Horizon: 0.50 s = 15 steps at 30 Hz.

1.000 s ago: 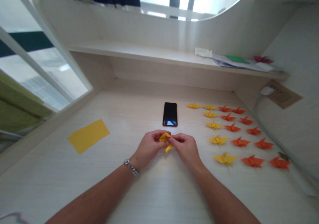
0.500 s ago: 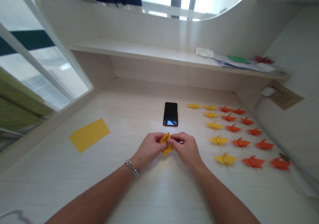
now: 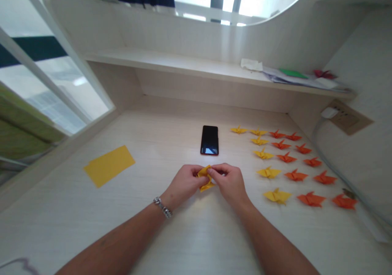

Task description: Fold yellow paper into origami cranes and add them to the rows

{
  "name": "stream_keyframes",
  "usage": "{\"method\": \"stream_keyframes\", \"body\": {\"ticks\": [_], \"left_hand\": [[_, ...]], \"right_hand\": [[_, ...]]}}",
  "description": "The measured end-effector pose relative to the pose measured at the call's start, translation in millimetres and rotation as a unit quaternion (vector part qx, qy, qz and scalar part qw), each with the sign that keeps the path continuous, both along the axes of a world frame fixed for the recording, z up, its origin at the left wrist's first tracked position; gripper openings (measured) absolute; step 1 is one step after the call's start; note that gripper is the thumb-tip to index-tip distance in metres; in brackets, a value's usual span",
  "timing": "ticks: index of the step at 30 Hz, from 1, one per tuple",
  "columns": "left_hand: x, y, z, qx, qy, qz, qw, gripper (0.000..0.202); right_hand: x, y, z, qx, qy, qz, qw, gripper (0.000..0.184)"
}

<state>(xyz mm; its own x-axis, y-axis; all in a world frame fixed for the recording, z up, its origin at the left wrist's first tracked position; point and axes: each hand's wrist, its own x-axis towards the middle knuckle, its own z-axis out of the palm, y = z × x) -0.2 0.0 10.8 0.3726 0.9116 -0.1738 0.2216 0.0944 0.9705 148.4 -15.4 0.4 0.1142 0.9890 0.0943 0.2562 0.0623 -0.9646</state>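
Both my hands meet over the middle of the pale wooden desk (image 3: 92, 222). My left hand (image 3: 183, 183), with a metal bracelet at the wrist, and my right hand (image 3: 229, 182) pinch a small, partly folded yellow paper piece (image 3: 204, 178) between their fingertips. The paper is held just above the desk surface. A black phone (image 3: 210, 140) lies flat just beyond my hands.
Rows of folded paper figures lie to the right: yellow ones (image 3: 268, 171) nearer, orange ones (image 3: 310, 198) farther right. A flat yellow sheet (image 3: 109, 165) lies at the left. A shelf (image 3: 171, 65) above holds papers (image 3: 294, 77). A wall socket (image 3: 343, 116) with a cable is at the right.
The yellow paper has been turned and pressed smaller between my fingers, and my hands have shifted slightly toward me. Everything else stayed put.
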Motion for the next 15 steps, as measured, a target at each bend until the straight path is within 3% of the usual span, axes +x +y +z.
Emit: {"method": "stream_keyframes", "body": {"ticks": [7,15], "left_hand": [[-2.8,0.8,-6.4,0.020,0.051,-0.031,0.998,0.018],[-3.0,0.7,-7.0,-0.001,0.033,-0.036,0.999,0.014]], "right_hand": [[2.5,3.0,0.8,0.003,0.012,-0.004,1.000,0.015],[4.7,5.8,-0.1,-0.004,0.032,0.001,0.999,0.021]]}}
